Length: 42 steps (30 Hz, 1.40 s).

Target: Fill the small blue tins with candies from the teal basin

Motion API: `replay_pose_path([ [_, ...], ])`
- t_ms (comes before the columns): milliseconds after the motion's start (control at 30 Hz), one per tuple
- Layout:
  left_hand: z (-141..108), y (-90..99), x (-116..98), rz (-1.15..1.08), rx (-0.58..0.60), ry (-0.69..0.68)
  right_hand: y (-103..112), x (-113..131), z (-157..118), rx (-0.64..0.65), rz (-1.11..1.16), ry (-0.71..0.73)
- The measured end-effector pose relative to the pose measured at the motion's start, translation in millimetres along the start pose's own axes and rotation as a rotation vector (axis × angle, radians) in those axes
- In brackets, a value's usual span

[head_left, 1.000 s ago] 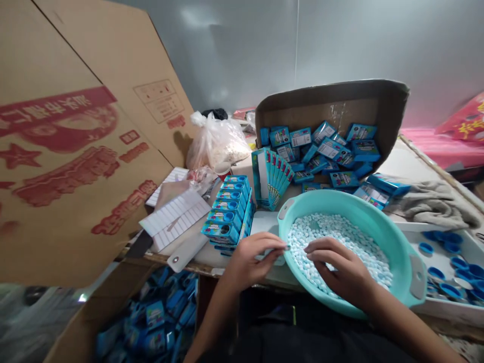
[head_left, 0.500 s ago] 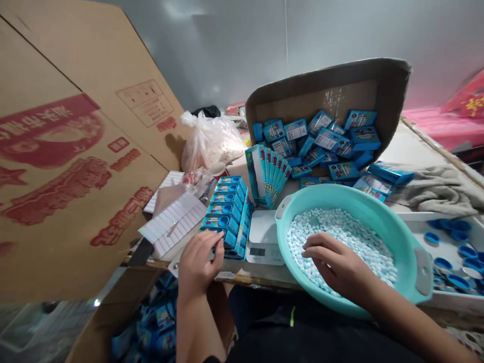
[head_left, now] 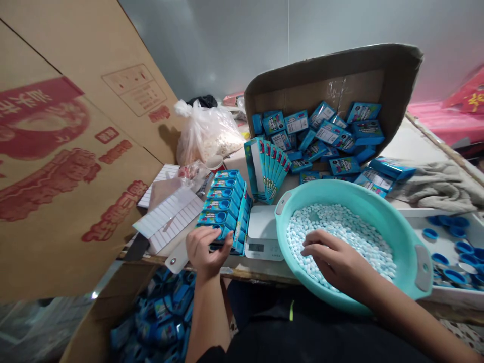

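Note:
My left hand (head_left: 207, 248) is at the near end of a row of blue candy boxes (head_left: 220, 204). Its fingers bend over the nearest box while the thumb lies by that box's right end. Each box shows a round opening at the end of its top. My right hand (head_left: 333, 254) hovers low over small white and pale-blue candies (head_left: 353, 227) in a turquoise basin (head_left: 393, 214). Its fingers are curled together with the thumb underneath, so whatever they hold is hidden. A white digital scale (head_left: 263, 247) stands between the boxes and the basin.
Behind the basin, a tipped carton (head_left: 291, 83) holds several blue boxes. Flat blue sleeves (head_left: 266, 169) fan out before it. Blue caps (head_left: 456, 277) lie in a white tray (head_left: 412, 222) on the right. A large cardboard sheet (head_left: 75, 126) blocks the left side; a box of blue packs (head_left: 159, 312) stands below.
My left hand has shifted a little to the right relative to the front box, with its thumb further from the fingers. My right hand stays almost still over the candies. The view has tilted slightly.

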<state>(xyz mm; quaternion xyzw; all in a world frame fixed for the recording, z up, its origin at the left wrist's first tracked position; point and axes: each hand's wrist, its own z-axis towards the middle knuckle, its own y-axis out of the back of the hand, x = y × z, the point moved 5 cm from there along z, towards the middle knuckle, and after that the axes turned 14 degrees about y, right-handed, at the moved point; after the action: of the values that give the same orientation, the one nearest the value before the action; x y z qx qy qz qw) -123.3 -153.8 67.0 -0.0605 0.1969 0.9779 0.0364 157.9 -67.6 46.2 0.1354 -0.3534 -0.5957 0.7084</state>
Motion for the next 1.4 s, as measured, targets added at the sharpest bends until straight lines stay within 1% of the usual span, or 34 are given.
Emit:
replay_pose_path([
  [200,-12.0,-8.1,5.1,0.024,-0.092,0.008,2.4,2.2,3.7,-0.008,-0.028,0.006],
  [300,-14.9,-10.6,6.2,0.065,-0.122,0.048,2.1,2.5,3.4,-0.006,-0.029,0.011],
  [400,-13.5,-12.1,1.9,0.104,-0.129,0.110,0.8,3.0,3.2,0.011,-0.030,0.022],
  [467,-11.1,-12.4,-3.5,0.097,-0.133,0.122,0.0,3.6,4.1,0.017,-0.028,0.028],
  [533,-8.1,-13.1,-6.8,0.096,-0.136,0.124,1.1,5.1,6.2,0.000,-0.015,0.035],
  [600,-4.8,-13.7,-5.7,0.108,-0.140,0.129,7.5,8.6,8.9,-0.063,0.014,0.052],
  [667,-1.3,-13.0,-1.7,0.117,-0.140,0.133,21.0,13.4,9.8,-0.144,0.051,0.064],
  [700,0.4,-12.1,0.0,0.118,-0.131,0.134,31.1,15.6,8.6,-0.187,0.062,0.064],
  [767,3.2,-8.9,-1.8,0.129,-0.110,0.118,57.9,17.4,0.7,-0.273,0.040,0.041],
  [833,4.4,-5.3,-14.1,0.172,-0.105,0.087,92.1,11.2,-18.1,-0.381,-0.066,-0.041],
  [900,3.9,-5.3,-37.1,0.184,-0.125,0.050,126.7,-4.7,-50.0,-0.491,-0.249,-0.182],
  [933,3.4,-9.2,-50.8,0.150,-0.126,0.036,140.6,-16.0,-69.7,-0.513,-0.344,-0.268],
  [967,3.2,-16.7,-64.5,0.081,-0.110,0.024,151.9,-27.4,-90.9,-0.526,-0.460,-0.334],
  [1000,3.8,-29.2,-76.0,0.000,-0.059,0.038,159.1,-40.8,-113.0,-0.506,-0.552,-0.420],
  [1033,5.3,-45.9,-84.8,-0.065,0.009,0.072,160.8,-55.8,-134.4,-0.431,-0.589,-0.501],
  [1067,7.5,-65.9,-89.1,-0.111,0.082,0.145,161.3,-69.2,-156.3,-0.394,-0.621,-0.578],
  [1100,9.9,-88.1,-88.9,-0.141,0.157,0.246,159.6,-80.8,-176.6,-0.373,-0.626,-0.634],
  [1167,12.9,-131.5,-76.8,-0.175,0.270,0.503,149.6,-98.2,-208.4,-0.302,-0.595,-0.688],
  [1233,10.9,-166.8,-55.4,-0.157,0.349,0.778,137.2,-108.1,-229.3,-0.226,-0.553,-0.721],
  [1300,7.8,-189.6,-38.1,-0.152,0.398,0.901,127.3,-112.2,-240.6,-0.169,-0.535,-0.737],
  [1333,5.9,-197.3,-31.2,-0.160,0.424,0.927,124.6,-112.8,-243.7,-0.163,-0.544,-0.741],
  [1400,1.8,-206.6,-20.3,-0.182,0.465,0.953,122.3,-113.6,-246.7,-0.177,-0.567,-0.748],
])
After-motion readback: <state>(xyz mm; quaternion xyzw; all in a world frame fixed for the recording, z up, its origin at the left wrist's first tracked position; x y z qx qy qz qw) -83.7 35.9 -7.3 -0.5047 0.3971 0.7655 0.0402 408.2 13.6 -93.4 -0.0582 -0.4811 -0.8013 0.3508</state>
